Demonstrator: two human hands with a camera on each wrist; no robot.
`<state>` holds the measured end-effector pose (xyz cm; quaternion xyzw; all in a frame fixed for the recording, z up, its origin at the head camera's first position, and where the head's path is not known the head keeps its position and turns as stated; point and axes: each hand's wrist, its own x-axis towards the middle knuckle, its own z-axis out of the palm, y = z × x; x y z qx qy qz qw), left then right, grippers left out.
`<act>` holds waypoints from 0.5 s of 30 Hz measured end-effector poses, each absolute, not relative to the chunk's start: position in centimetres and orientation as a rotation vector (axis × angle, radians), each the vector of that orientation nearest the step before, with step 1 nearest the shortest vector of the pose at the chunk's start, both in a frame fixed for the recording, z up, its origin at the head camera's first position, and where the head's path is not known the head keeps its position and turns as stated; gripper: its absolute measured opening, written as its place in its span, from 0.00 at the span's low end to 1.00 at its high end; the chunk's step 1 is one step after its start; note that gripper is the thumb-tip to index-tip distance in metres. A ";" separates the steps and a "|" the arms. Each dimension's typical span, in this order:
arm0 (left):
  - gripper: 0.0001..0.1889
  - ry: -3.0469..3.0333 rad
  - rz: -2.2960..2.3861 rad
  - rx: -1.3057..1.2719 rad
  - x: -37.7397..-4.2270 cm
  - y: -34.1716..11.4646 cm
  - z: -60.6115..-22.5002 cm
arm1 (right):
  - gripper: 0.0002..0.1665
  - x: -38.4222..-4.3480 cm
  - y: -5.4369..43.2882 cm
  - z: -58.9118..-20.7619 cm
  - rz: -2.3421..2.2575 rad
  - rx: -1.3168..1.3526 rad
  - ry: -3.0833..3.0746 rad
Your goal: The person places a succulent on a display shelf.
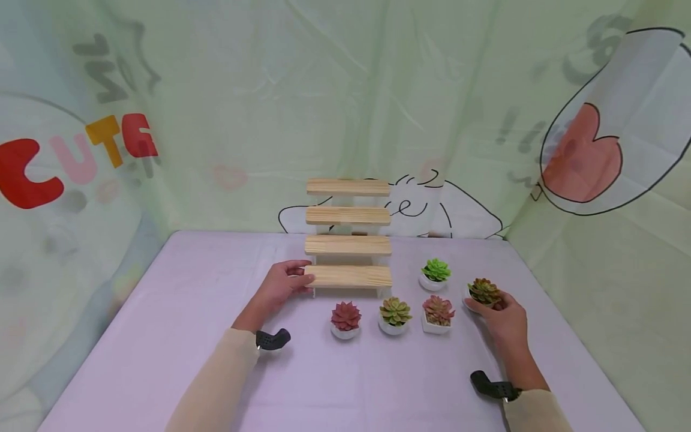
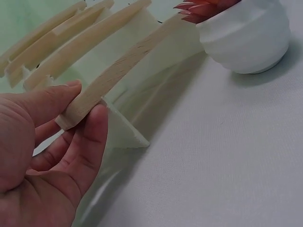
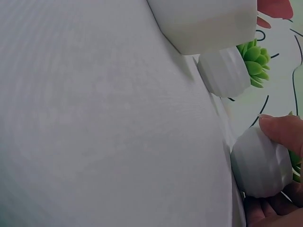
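A four-tier display stand with pale wooden shelves and clear side supports stands at the back of the table. My left hand pinches the left end of its lowest shelf between thumb and fingers. At the right, my right hand grips the white round pot of a brownish-green succulent, thumb on one side and fingers on the other. The pot appears to be on or just above the cloth; I cannot tell which.
Between the hands stand a red succulent, a yellow-green succulent and a pink succulent in a square pot. A bright green succulent is farther back. Printed fabric hangs behind the lilac-white tablecloth.
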<state>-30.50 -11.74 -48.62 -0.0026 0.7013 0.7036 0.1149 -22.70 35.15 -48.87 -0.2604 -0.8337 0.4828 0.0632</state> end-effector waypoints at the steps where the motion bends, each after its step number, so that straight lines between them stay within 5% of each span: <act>1: 0.26 2.056 2.058 -0.015 -30.5 -11.8 -48.6 | 0.58 -22.7 35.1 -48.9 1.461 -0.786 -2.519; 15: 0.26 2.054 2.038 -0.056 -30.7 -11.7 -48.4 | 0.57 -22.5 34.7 -49.0 1.435 -0.746 -2.513</act>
